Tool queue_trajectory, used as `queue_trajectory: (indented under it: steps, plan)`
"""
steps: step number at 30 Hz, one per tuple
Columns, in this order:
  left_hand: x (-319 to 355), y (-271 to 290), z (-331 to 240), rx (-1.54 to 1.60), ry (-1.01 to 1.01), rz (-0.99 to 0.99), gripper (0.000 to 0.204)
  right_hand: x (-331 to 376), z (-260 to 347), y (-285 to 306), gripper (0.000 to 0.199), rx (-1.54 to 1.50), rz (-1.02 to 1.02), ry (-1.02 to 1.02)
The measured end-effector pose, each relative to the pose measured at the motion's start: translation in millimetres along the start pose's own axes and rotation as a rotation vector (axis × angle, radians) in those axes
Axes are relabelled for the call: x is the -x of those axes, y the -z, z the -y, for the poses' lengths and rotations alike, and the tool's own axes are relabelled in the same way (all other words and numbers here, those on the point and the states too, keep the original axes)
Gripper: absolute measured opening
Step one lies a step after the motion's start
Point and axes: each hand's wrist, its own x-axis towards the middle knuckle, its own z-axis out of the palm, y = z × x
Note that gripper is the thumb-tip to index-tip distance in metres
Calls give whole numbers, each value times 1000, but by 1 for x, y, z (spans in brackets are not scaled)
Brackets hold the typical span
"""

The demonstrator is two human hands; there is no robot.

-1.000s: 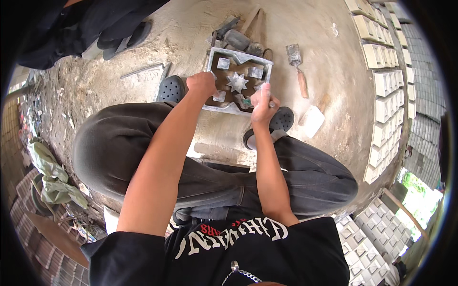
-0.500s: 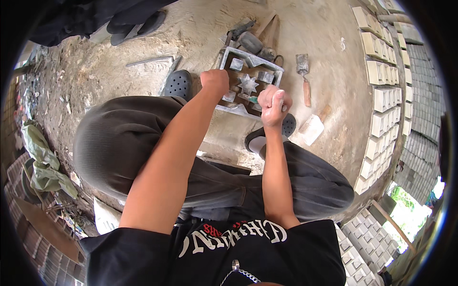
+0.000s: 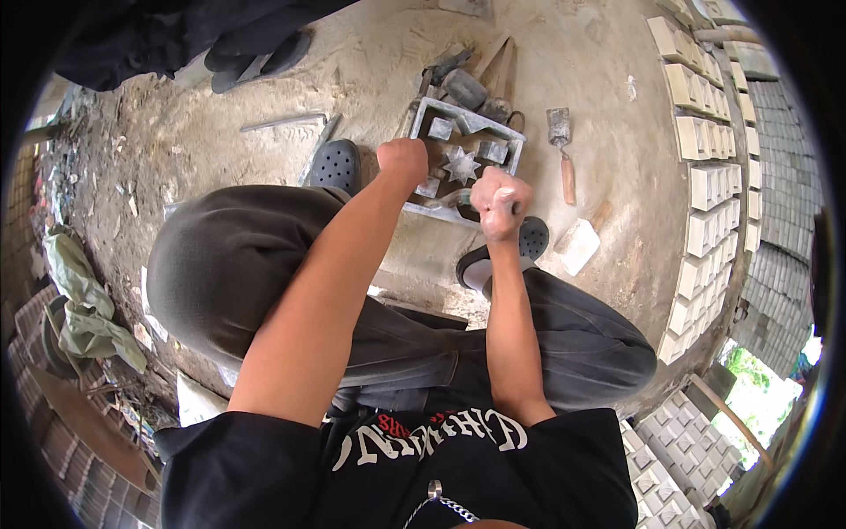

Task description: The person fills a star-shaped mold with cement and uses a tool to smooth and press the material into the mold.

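A grey mould frame (image 3: 515,135) lies on the ground in front of me, with square blocks and an eight-pointed star block (image 3: 460,165) inside. My left hand (image 3: 403,163) is closed at the frame's left side and seems to grip its wall; the fingertips are hidden. My right hand (image 3: 500,204), dusted pale, is closed around a small tool at the frame's near right corner. A greenish part of that tool (image 3: 464,197) shows left of the fist, over the mould; its kind cannot be made out.
Beyond the mould lie a dark mallet head (image 3: 463,88) and wooden handles. A trowel (image 3: 567,163) and a white scraper-like piece (image 3: 578,247) rest to the right. Pale moulded blocks (image 3: 705,137) line the far right. Another person's shoes (image 3: 260,66) are at the upper left.
My right hand has shifted slightly left and nearer to me against the mould, its fist turning a little. The left hand keeps its place on the frame. The whole view has moved slightly.
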Motion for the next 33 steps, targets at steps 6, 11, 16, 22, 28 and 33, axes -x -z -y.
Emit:
queue_trajectory:
  steps: [6,11,16,22,28,33]
  plan:
    - [0,2,1,22,-32,5,56,15,-31,-12,32,206,-112,-407]
    - [-3,-2,6,-2,-16,-14,63,14,-2,-14,37,302,-9,-295]
    - [5,7,-6,-32,-33,18,64,22,-31,1,36,259,-187,-316]
    - [7,3,-8,-70,-32,15,65,29,-45,4,35,417,-161,-155]
    - [-1,-1,1,-125,-27,-32,62,14,-31,17,35,-163,-542,-198]
    - [-9,10,-3,-336,-107,140,55,14,-3,-2,37,-112,-683,-90]
